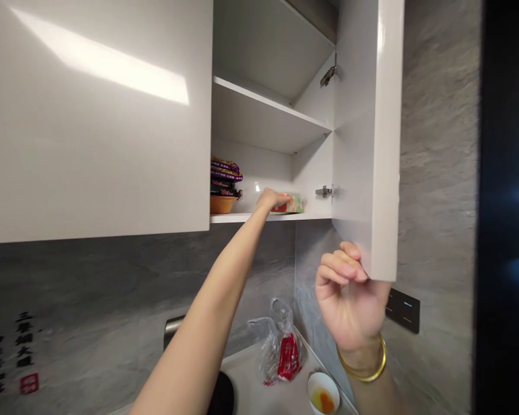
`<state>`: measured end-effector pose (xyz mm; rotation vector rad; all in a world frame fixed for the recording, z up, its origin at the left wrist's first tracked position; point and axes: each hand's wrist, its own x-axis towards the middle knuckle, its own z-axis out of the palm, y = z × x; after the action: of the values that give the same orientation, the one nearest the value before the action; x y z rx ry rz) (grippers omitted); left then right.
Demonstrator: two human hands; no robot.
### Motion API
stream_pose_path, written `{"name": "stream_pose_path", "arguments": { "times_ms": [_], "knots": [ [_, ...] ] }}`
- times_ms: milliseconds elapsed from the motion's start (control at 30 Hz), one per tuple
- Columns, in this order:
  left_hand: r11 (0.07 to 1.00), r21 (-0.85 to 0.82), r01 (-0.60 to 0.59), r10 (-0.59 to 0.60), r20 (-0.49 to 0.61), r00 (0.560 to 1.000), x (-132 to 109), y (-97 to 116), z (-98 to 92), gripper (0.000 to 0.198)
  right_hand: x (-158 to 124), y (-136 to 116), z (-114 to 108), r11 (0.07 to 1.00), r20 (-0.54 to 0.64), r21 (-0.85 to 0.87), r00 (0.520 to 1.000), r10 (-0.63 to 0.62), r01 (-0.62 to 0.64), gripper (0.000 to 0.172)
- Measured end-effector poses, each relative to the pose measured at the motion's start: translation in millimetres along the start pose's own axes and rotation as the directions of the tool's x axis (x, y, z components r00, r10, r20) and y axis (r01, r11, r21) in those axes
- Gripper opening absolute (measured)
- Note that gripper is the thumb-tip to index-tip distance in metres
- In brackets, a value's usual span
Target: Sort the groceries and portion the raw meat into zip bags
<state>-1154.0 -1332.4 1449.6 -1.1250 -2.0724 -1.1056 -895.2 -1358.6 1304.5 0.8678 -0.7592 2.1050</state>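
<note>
My left hand (271, 199) reaches into the lower compartment of the wall cabinet, over a small green and orange patterned box (296, 203) on the bottom shelf. Its fingers lie against the box and partly cover it. My right hand (350, 294), with a gold bangle (365, 374) at the wrist, is curled at the bottom edge of the white cabinet door (387, 173), which stands swung out to the right. To the left of the box, a stack of purple and black food packets (225, 176) rests on an orange-brown basket (222, 204).
Below the cabinet, the counter (246, 380) carries a clear plastic bag with a red package (289, 357) and a white bowl (323, 389) holding yellow and orange liquid. A closed cabinet door (95, 127) is at left. A black socket panel (403, 311) is on the wall.
</note>
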Motion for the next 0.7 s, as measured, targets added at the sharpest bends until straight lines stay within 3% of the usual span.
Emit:
{"name": "stream_pose_path", "arguments": {
  "times_ms": [100,200,300,367,433,567,633,700],
  "knots": [
    [0.993,0.031,0.117,-0.116,-0.051,0.992,-25.0,10.2,-35.2,0.034,2.7,12.7,1.4,0.997,0.001,-0.074,1.0,-0.014,0.014,0.035],
    [0.998,0.053,0.039,-0.021,-0.307,0.952,-74.0,22.9,-79.2,0.047,6.4,29.1,3.7,0.997,-0.059,-0.052,0.997,0.049,-0.052,0.034],
    [0.985,0.173,-0.002,0.083,-0.463,0.883,-148.1,33.8,-122.1,0.042,12.2,48.7,4.6,0.994,-0.069,-0.025,0.992,0.107,-0.109,0.032],
    [0.972,0.232,0.039,0.094,-0.532,0.842,-205.3,35.0,-147.7,0.038,17.3,63.3,2.4,0.991,-0.037,-0.047,0.992,0.124,-0.125,0.032],
    [0.964,0.241,0.116,0.064,-0.631,0.773,-262.5,29.2,-169.8,0.04,23.5,79.2,-2.5,0.981,-0.018,-0.115,0.988,0.152,-0.153,0.036],
    [0.984,0.086,0.157,-0.033,-0.775,0.631,-359.3,2.5,-196.3,0.048,38.6,115.4,-16.2,0.889,-0.038,-0.336,0.947,0.318,-0.312,0.056],
    [0.992,0.054,0.115,-0.022,-0.818,0.575,-393.9,-12.7,-199.8,0.051,47.2,135.6,-21.4,0.812,-0.092,-0.429,0.913,0.397,-0.396,0.061],
    [0.995,0.057,0.082,0.003,-0.837,0.548,-419.1,-27.4,-198.7,0.054,56.5,156.3,-24.7,0.736,-0.176,-0.508,0.89,0.42,-0.447,0.063]
  ]
}}
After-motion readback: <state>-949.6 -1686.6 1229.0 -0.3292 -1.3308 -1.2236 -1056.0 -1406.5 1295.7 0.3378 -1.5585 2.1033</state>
